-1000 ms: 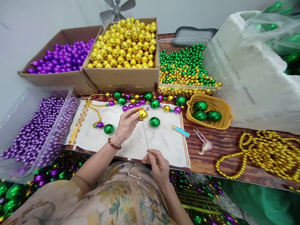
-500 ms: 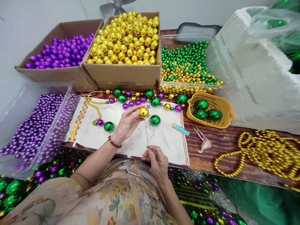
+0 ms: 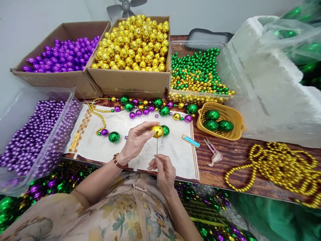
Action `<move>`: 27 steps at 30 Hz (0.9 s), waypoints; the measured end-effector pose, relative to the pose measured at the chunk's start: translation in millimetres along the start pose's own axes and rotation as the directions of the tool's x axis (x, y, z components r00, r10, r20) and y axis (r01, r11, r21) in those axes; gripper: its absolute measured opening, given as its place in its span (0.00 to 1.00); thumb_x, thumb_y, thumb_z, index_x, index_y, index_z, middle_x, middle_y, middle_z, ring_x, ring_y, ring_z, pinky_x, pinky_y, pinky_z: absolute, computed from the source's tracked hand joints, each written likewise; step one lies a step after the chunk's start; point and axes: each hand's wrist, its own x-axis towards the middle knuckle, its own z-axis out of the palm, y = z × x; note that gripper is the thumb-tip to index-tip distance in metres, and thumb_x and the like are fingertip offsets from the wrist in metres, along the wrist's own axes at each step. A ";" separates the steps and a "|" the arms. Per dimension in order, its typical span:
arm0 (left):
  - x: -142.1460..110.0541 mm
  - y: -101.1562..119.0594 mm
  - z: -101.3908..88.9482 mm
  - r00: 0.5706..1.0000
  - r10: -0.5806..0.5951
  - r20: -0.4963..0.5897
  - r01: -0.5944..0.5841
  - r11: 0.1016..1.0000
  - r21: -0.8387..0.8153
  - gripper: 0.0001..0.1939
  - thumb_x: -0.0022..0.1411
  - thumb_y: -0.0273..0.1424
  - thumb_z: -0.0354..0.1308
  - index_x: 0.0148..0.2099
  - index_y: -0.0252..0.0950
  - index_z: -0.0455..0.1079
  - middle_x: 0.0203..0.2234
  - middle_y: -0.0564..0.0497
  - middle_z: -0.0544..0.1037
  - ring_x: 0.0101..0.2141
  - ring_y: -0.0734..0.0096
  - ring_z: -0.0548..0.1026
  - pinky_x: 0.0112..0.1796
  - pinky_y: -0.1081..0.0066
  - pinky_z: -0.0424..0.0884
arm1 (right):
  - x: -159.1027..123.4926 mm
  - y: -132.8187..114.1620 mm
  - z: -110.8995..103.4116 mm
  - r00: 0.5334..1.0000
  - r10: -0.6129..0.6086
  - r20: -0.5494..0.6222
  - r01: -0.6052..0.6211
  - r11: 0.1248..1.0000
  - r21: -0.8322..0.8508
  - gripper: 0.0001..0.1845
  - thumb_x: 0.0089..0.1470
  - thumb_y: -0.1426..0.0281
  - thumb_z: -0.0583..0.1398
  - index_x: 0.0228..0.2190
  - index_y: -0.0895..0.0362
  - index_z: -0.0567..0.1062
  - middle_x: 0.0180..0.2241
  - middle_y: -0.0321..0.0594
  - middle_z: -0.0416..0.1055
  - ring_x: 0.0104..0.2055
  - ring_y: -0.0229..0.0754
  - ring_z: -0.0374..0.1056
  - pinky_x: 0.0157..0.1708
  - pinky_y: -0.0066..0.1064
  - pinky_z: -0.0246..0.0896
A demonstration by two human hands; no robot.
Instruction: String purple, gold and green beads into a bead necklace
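Between the thumb and fingers of my left hand (image 3: pixel 137 139) is a large shiny gold bead (image 3: pixel 157 131). My right hand (image 3: pixel 164 170), lower and closer to my body, pinches a long thin needle (image 3: pixel 157 147) that points up to the underside of the gold bead. Whether the tip is inside the bead's hole is not clear. Just behind the gold bead, partly covered by it, a large green bead (image 3: pixel 165 131) lies on the white cloth (image 3: pixel 92 152). Another green bead (image 3: pixel 114 137) lies to the left, at the end of a beaded strand with a purple bead (image 3: pixel 104 133).
Cardboard boxes of purple beads (image 3: pixel 62 57) and gold beads (image 3: pixel 132 47) stand at the back. Clear tubs hold small purple beads (image 3: pixel 32 134) and green-gold beads (image 3: pixel 198 70). At right are a yellow basket (image 3: pixel 238 130), blue packet (image 3: pixel 191 140), snips (image 3: pixel 213 152) and gold bead strands (image 3: pixel 283 167).
My left hand has brought the gold bead down and slightly right, in front of the green bead. The gap between bead and right hand is shorter; the needle now meets the bead's underside.
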 end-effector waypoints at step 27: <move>-1.0 9.7 0.5 0.997 -0.026 -0.073 0.016 0.991 -0.134 0.13 0.57 0.37 0.70 0.45 0.42 0.81 0.41 0.49 0.82 0.40 0.70 0.78 0.42 0.69 0.76 | 3.1 1.6 7.5 0.994 -0.105 0.001 0.105 0.994 0.024 0.07 0.68 0.70 0.54 0.43 0.55 0.72 0.21 0.28 0.70 0.17 0.31 0.68 0.21 0.23 0.63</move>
